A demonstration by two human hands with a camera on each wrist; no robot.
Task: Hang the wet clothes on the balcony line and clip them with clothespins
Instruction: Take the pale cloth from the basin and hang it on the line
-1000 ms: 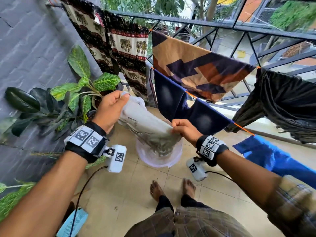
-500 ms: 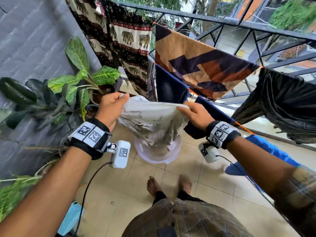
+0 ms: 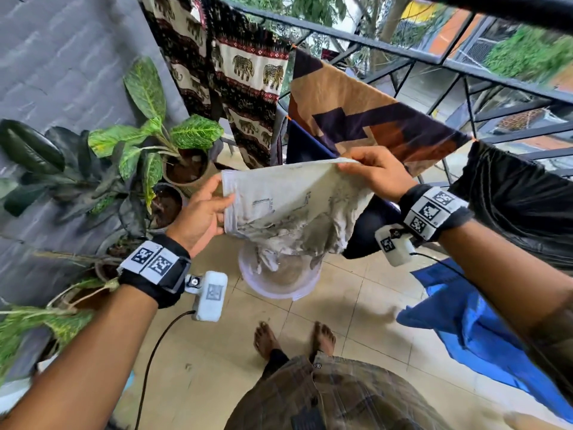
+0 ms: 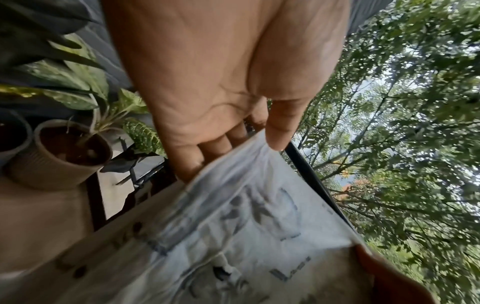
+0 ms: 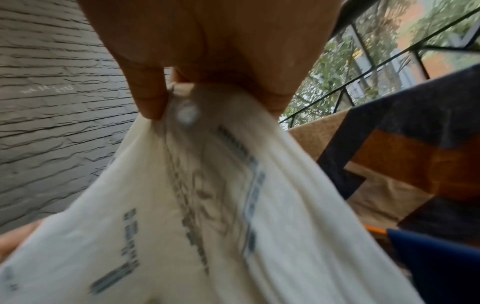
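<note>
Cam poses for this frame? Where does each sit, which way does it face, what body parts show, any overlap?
Head: on the head, facing forward and down; shows both forearms, left hand, right hand, feet, white cloth.
Left wrist: along the left palm toward railing and trees; palm and fingers.
Right wrist: along the right hand toward the grey wall; fingers pinching cloth.
Shared: the white cloth, seen in all three.

Residential balcony: tiled floor [image 3: 350,308], black metal railing [image 3: 403,52], grey brick-pattern wall [image 3: 62,57], potted plants [image 3: 183,169], laundry [image 3: 254,72] on an orange line [image 3: 290,118].
</note>
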